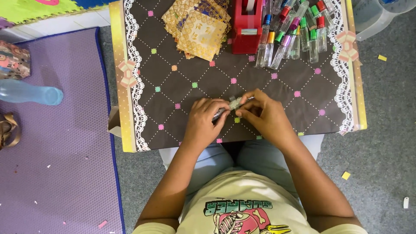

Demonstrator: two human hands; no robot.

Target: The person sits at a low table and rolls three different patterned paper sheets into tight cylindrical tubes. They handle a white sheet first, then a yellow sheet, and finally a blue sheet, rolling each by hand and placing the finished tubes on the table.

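Both hands met over the patterned board (268, 82). Left hand (207, 119) and right hand (264, 115) pinched one small clear tube (234, 104) between fingertips. Best kept low, grip snug, ends supported; spare tubes (294, 34) lay beyond.

Patterned table (182, 82), gold cards (200, 30), tape dispenser (247, 28), perhaps pens (294, 32)

A low bench (182, 73) covered in brown dotted, lace-edged paper stands on grey carpet floor (381, 143), beside a purple mat (60, 164).
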